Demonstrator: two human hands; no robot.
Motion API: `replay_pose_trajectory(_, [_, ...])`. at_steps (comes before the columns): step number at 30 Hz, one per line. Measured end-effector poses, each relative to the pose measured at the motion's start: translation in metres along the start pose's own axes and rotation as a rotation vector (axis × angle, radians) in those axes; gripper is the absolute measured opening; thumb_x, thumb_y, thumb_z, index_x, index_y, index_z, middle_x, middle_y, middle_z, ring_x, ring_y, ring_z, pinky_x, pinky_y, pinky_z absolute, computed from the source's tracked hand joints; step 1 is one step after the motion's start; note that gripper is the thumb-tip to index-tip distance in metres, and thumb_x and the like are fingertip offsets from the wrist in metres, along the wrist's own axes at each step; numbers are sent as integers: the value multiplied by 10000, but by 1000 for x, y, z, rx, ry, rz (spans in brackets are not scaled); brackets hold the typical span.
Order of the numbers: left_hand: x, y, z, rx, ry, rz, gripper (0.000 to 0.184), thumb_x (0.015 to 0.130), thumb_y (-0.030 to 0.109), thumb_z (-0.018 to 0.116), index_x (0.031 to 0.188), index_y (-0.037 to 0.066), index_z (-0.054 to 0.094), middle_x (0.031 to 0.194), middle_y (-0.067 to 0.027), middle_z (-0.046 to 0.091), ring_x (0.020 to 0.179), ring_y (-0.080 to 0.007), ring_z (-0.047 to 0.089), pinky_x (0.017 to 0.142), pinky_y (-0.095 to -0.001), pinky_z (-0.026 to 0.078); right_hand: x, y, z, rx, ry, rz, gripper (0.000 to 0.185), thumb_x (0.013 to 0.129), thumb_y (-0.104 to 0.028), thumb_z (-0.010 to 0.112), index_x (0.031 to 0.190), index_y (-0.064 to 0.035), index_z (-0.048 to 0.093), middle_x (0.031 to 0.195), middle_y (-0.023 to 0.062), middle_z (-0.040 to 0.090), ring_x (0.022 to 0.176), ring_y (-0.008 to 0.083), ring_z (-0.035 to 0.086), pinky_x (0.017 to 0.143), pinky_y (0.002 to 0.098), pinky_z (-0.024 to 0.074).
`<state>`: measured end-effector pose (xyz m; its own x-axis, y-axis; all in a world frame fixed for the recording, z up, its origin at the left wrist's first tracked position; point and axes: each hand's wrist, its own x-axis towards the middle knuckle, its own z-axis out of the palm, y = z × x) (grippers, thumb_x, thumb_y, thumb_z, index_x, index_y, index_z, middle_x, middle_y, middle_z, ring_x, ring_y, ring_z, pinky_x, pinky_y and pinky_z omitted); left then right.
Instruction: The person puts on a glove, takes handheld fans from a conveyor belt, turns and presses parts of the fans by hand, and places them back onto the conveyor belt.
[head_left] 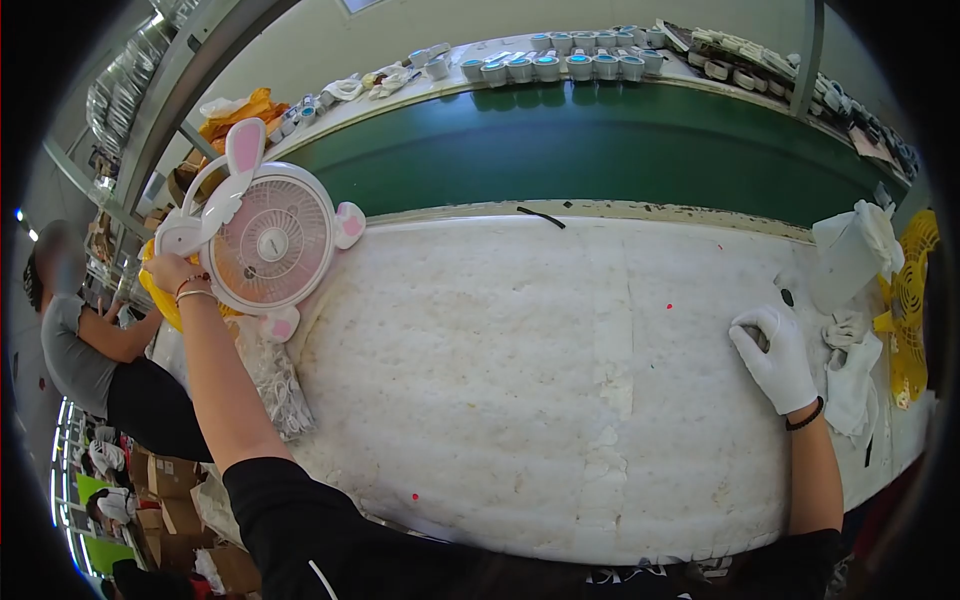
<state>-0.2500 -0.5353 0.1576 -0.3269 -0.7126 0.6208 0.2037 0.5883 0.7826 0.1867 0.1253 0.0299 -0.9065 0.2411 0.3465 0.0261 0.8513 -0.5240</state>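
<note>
A white fan with pink-lined rabbit ears and pink paw pads stands upright at the table's left end, its round grille facing me. My left hand, bare and with bands on the wrist, grips the fan at its left edge, against a white part. Yellow material lies right beside those fingers. Over on the right, my right hand rests on the table in a white glove. Its fingers are loosely curled, with a gap between thumb and fingers and nothing visible in them.
A white-covered table spreads before me, with a green belt behind it. White cups with blue tops line the far side. Yellow fan grilles, a white container and cloths stand right. A bundle of cords and a seated person are left.
</note>
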Motion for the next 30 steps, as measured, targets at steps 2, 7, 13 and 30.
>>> replay_pose_trajectory(2, [-12, 11, -4, -147, -23, -64, 215, 876, 106, 481, 1020, -52, 458, 860, -155, 631, 778, -268, 648, 634, -328, 505, 0, 2, 1, 0, 2, 3, 77, 779, -98, 647, 801, -45, 596, 686, 54, 531, 548, 165, 463, 521, 285, 381])
replay_pose_trajectory(7, [-5, -1, -3, -17, -3, 80, 216, 855, 92, 447, 1018, -45, 482, 830, -159, 626, 729, -267, 643, 615, -332, 498, -1, 2, -1, -18, 15, -27, 77, 778, -96, 648, 802, -45, 595, 683, 53, 526, 548, 165, 465, 520, 284, 381])
replay_pose_trajectory(13, [-4, -1, -3, -189, -21, -54, 297, 897, 123, 345, 1093, -30, 507, 896, -142, 600, 769, -249, 622, 647, -337, 496, 0, -1, -3, -27, 14, -26, 81, 777, -99, 651, 800, -48, 592, 681, 57, 527, 547, 168, 474, 520, 288, 385])
replay_pose_trajectory(30, [-137, 99, -50, -504, 35, 185, 375, 976, 223, 352, 1169, -52, 518, 1167, -130, 537, 1104, -240, 511, 959, -326, 393, -4, -1, -5, -26, 16, -18, 81, 777, -127, 656, 807, -65, 611, 689, 54, 555, 570, 181, 515, 540, 303, 410])
